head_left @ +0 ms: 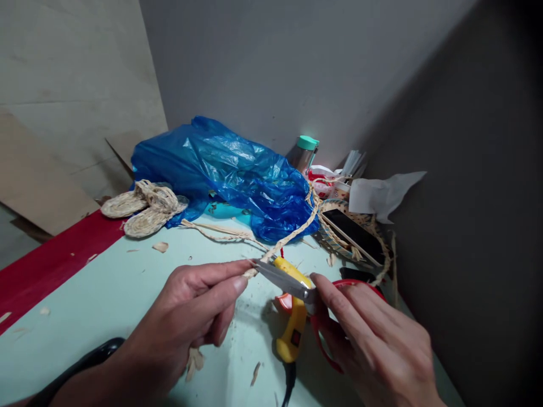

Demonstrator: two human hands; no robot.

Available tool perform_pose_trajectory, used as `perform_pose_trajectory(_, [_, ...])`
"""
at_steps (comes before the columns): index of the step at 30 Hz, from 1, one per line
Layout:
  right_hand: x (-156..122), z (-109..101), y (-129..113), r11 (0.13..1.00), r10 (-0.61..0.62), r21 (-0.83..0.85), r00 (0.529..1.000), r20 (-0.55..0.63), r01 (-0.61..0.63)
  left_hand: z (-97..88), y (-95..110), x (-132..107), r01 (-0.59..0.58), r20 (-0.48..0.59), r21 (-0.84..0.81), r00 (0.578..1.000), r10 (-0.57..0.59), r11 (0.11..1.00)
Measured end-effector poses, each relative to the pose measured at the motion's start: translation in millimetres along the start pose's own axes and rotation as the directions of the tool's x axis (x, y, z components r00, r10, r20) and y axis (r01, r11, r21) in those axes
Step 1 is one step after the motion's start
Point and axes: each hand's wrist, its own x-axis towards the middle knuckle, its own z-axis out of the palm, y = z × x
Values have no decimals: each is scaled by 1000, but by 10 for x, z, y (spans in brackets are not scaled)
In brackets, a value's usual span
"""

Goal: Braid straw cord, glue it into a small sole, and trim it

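Note:
My left hand (195, 305) pinches the end of a braided straw cord (297, 230) between thumb and fingers. From there the cord runs up and away to the right, over the blue plastic bag's edge. My right hand (373, 333) is closed around the red handles of a pair of scissors (283, 281). The blades lie against the cord just beyond my left fingertips; I cannot tell whether they are parted. Beneath the scissors lies a yellow-handled glue gun or similar corded tool (293, 333), partly hidden by the blades.
Small woven straw slippers (148, 210) sit at the left, beside a blue plastic bag (220, 164). At the back right are a green-lidded bottle (306, 151) and a woven basket (328, 234) with a phone (354, 234) on it. Straw scraps (160, 247) litter the pale table (106, 299).

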Motion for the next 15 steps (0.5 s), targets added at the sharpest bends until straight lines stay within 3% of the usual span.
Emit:
perform_pose_trajectory(5, [-13,17,-9,999,33,-29,999,-38,-34,-27,-20,11,-7,27,-45,1000,8,999])
perform_pose_trajectory(7, [10,26,-25,990,130,63,990,-51,-127,-27,-7,16,-20,48,-47,999,23,999])
perform_pose_trajectory(9, [53,23,-43,913,332,269,941,-59,-306,-14,11,20,-33,59,-10,998,33,999])
perform_pose_trajectory(11, [104,11,-59,683,597,519,802,8,-514,4,17,24,-119,31,120,993,116,986])
perform_pose_trajectory(13, [145,1,-68,360,748,718,644,159,-596,18,-4,28,-296,36,300,954,299,907])
perform_pose_trajectory(14, [156,1,-71,215,765,782,599,237,-585,23,-26,29,-394,65,376,914,400,839])
perform_pose_trajectory(15, [162,5,-74,98,754,828,584,300,-552,28,-56,30,-480,97,427,867,489,766])
